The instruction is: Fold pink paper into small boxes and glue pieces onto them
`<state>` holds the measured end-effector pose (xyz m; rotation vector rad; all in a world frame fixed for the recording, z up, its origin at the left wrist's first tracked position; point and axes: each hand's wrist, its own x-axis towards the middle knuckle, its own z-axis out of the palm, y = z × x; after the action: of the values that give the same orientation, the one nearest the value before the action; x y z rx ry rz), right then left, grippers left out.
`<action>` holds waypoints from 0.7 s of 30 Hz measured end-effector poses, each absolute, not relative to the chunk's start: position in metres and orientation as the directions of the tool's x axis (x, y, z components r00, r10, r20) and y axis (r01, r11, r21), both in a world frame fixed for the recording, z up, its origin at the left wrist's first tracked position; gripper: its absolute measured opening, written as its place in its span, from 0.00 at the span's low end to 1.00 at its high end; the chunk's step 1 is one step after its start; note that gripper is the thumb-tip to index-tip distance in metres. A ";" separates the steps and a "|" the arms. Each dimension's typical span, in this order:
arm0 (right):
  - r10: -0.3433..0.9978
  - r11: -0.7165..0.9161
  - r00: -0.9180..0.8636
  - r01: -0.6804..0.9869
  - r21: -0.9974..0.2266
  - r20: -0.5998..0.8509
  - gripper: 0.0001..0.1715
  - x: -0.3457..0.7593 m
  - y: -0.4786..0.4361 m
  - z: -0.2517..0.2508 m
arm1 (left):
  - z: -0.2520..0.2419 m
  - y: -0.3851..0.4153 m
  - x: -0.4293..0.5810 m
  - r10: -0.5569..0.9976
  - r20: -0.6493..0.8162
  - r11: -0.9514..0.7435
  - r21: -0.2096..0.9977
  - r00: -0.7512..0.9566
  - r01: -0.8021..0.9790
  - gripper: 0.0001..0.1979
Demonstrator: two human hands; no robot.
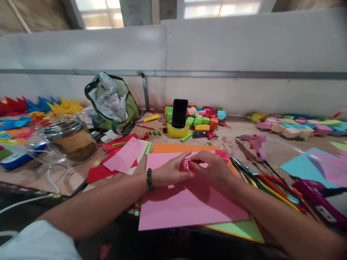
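The small pink paper piece (187,165) is just above the large pink sheet (187,207) on the tabletop (273,153). My left hand (169,172) and right hand (214,168) pinch it together. I judge it still only partly folded, curled and not yet flat.

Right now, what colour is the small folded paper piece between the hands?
The small folded paper piece is pink; head view shows it best.

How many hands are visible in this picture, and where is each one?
2. The left hand, with a green bead bracelet, and the right hand meet above the large pink sheet, both pinching a small pink folded piece. No other hands show.
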<state>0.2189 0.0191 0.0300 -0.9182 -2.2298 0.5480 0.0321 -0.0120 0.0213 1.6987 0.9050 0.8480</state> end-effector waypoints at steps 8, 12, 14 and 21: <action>0.715 0.697 -0.546 0.501 -0.514 0.438 0.08 0.219 0.020 0.027 | 0.025 -0.019 0.037 0.893 0.166 -0.338 0.861 0.419 0.379 0.44; 0.712 0.678 -0.578 0.414 -0.608 0.400 0.09 0.219 0.021 0.027 | 0.024 -0.020 0.039 0.881 0.177 -0.361 0.850 0.438 0.383 0.45; 0.721 0.671 -0.563 0.422 -0.610 0.403 0.10 0.219 0.021 0.026 | 0.022 -0.020 0.039 0.886 0.168 -0.353 0.848 0.432 0.395 0.46; 0.686 0.727 -0.502 0.492 -0.479 0.526 0.08 0.214 0.017 0.028 | 0.021 -0.019 0.039 0.877 0.186 -0.383 0.826 0.442 0.414 0.46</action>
<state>0.2142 0.0167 0.0277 -0.8865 -2.2061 0.3469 0.0385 -0.0186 0.0214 1.9768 1.0824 0.8227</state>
